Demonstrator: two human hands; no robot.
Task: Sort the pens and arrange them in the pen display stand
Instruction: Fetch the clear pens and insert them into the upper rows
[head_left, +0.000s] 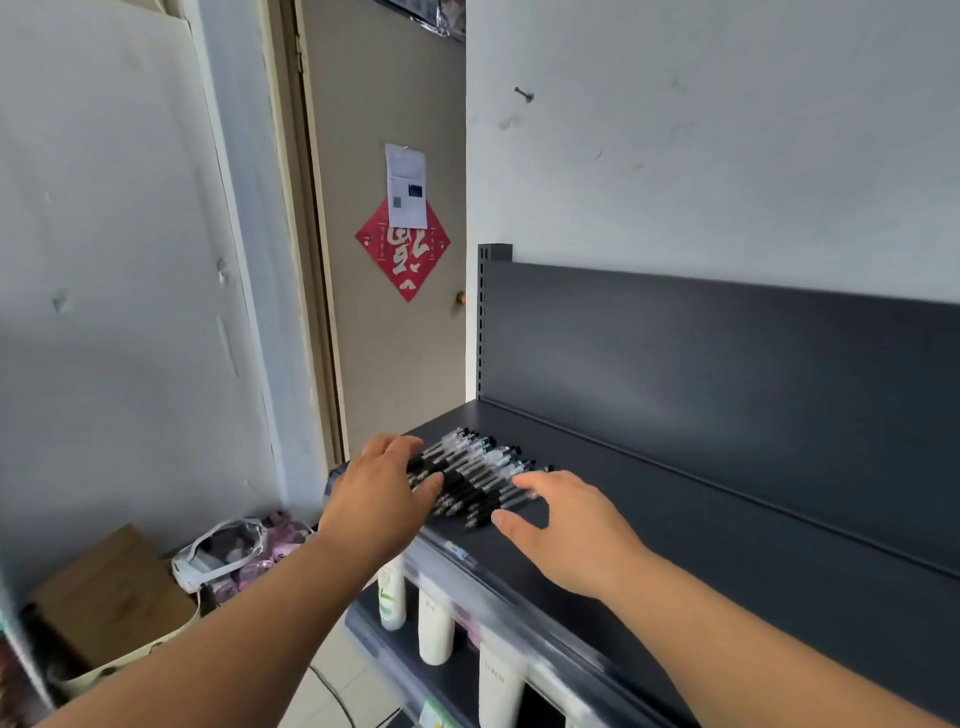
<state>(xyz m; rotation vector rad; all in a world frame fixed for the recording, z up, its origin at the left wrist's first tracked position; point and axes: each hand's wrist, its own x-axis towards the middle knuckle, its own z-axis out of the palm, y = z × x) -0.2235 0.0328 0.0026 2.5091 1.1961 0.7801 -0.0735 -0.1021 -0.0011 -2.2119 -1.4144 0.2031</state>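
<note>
Low down and left of the left grip (379, 493), a brown cardboard box (111, 587) sits in a pale tub (156, 647). Just beside it, nearer the grip, is a white bag (218, 551) with pink things (283, 525) and some dark things in it. Under both grips, a lower shelf (374, 639) holds a row of white bottles (435, 629) standing up.

The left grip is a bare hand. Its fingers are a little bent and apart, and they lie on the left end of the pens (478, 467). The thumb rests on the pens too. It is not closed round any pen that can be seen. The right grip (566, 530) is also a bare hand, with fingers spread wide and holding nothing. Its first finger reaches the right edge of the pens; whether it touches them is hard to tell.

The pens are black and clear, and they lie in a loose heap between the two grips, on the dark top shelf (675, 530). Past the grips, a dark back panel (727, 353) stands up from the shelf against a white wall (727, 130). Beyond the left grip is a grey-brown door (395, 338) with a red paper (402, 254) on it and a white paper (406, 182) above that. A black cable (332, 691) lies on the floor below.
</note>
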